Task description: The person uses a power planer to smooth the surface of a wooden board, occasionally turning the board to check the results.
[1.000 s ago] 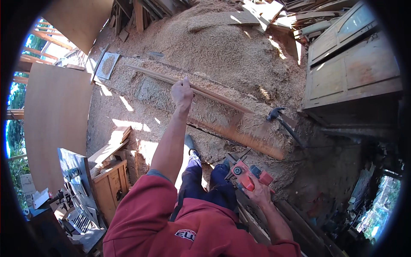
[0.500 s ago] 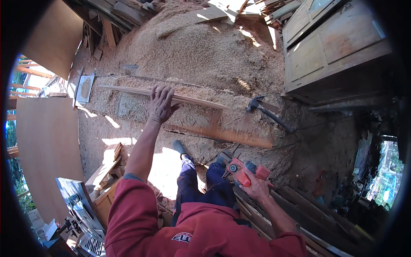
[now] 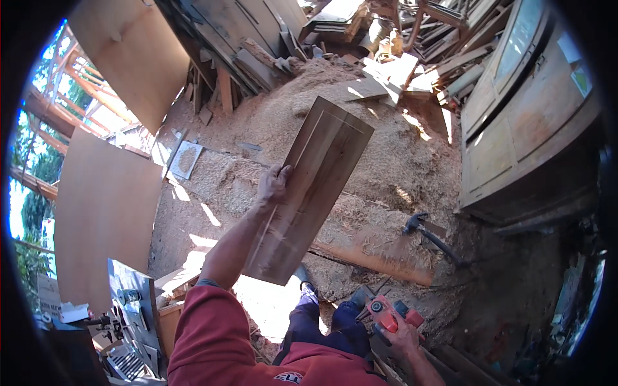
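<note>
My left hand [image 3: 273, 185] is closed on the left edge of a wooden panel [image 3: 317, 186], a flat rectangle with a raised centre field and a thinner border. The panel is lifted and tilted, its broad face toward me, its top end leaning right. Low on the right, my right hand [image 3: 402, 338] grips a red handheld electric planer [image 3: 388, 316] by its handle, beside my leg. Behind the panel lies a long plank bench [image 3: 380, 256] strewn with shavings, partly hidden by the panel. A claw hammer [image 3: 438, 240] rests at the bench's right end.
Shavings [image 3: 380, 161] are heaped beyond the bench. A wooden cabinet [image 3: 521, 135] stands at the right. Large plywood sheets [image 3: 106, 215] are at the left, and scrap boards [image 3: 251, 67] lean at the back. Tools and timber pieces [image 3: 132, 309] sit at lower left.
My left hand, earlier spread over the thin wood edge at the bench, now grips the panel and holds it up, tilted. The planer stays in my right hand. The view has shifted.
</note>
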A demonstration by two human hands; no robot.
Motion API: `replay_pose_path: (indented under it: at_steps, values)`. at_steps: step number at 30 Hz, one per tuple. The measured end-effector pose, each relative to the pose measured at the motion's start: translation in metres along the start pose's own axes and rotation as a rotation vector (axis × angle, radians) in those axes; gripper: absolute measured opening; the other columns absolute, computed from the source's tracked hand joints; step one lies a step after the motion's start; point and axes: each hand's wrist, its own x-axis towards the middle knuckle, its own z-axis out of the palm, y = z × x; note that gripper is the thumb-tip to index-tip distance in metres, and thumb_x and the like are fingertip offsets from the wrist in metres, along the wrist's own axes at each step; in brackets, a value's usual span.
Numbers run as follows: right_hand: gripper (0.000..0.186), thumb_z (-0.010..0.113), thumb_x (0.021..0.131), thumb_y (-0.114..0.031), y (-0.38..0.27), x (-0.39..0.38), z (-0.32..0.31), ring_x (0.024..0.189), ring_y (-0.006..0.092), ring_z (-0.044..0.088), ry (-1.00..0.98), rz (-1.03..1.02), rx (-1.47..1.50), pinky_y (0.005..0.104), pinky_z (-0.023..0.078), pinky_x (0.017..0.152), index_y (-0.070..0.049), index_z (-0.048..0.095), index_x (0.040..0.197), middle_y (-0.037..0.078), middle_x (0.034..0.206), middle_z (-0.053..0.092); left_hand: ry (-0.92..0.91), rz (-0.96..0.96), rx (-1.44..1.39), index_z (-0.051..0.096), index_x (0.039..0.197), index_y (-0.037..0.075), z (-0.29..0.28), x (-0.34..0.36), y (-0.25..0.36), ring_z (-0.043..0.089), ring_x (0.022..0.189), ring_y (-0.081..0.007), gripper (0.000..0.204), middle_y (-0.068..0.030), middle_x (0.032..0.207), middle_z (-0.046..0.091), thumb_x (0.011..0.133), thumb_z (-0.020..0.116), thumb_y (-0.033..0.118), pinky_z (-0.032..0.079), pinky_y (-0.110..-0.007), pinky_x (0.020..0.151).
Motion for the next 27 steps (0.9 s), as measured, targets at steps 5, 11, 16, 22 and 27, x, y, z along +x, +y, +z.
replay_pose_path:
  at_steps: [5,11,16,22,27]
  values:
    - [0.085,0.08,0.081,-0.049,0.004,0.008,0.002,0.102,0.0484,0.07,0.016,-0.067,-0.057,0.0577,0.055,0.088,-0.015,0.049,0.152,0.024,0.118,0.072,0.192,-0.327,-0.221,0.07,0.1,-0.001,0.012,-0.031,-0.063,0.068,0.077,-0.0341,0.046,-0.022,0.084,0.071,0.106,0.059,0.043,0.051,-0.046,0.072]
    - [0.084,0.081,0.08,-0.043,-0.004,0.007,-0.017,0.097,0.0495,0.07,-0.048,-0.01,-0.163,0.0576,0.055,0.087,-0.013,0.049,0.152,0.025,0.113,0.073,0.411,-0.568,-0.963,0.072,0.101,-0.002,0.025,-0.062,-0.052,0.062,0.076,-0.0148,0.043,-0.0079,0.086,0.071,0.112,0.049,0.032,0.052,-0.036,0.065]
    - [0.078,0.083,0.078,-0.042,0.007,0.005,-0.018,0.097,0.0477,0.071,-0.017,-0.031,-0.168,0.0571,0.055,0.086,-0.009,0.056,0.144,0.027,0.109,0.073,0.503,-0.516,-1.073,0.068,0.114,-0.002,0.042,-0.095,-0.089,0.064,0.087,-0.0156,0.038,-0.0083,0.099,0.071,0.113,0.049,0.03,0.055,-0.034,0.079]
    - [0.059,0.083,0.079,-0.041,0.007,0.005,-0.029,0.087,0.0455,0.072,-0.042,-0.143,-0.255,0.0566,0.056,0.079,-0.006,0.068,0.124,0.024,0.092,0.075,0.657,-0.822,-1.212,0.064,0.121,-0.001,0.085,-0.185,-0.142,0.069,0.096,-0.0206,0.033,-0.01,0.111,0.071,0.111,0.052,0.029,0.059,-0.035,0.087]
    - [0.047,0.085,0.077,-0.039,0.017,0.004,-0.035,0.083,0.0424,0.073,-0.025,-0.237,-0.286,0.0559,0.055,0.076,-0.008,0.069,0.11,0.02,0.087,0.075,0.599,-0.919,-1.314,0.063,0.118,-0.001,0.115,-0.232,-0.153,0.073,0.089,-0.024,0.031,-0.013,0.107,0.071,0.11,0.053,0.028,0.065,-0.04,0.078]
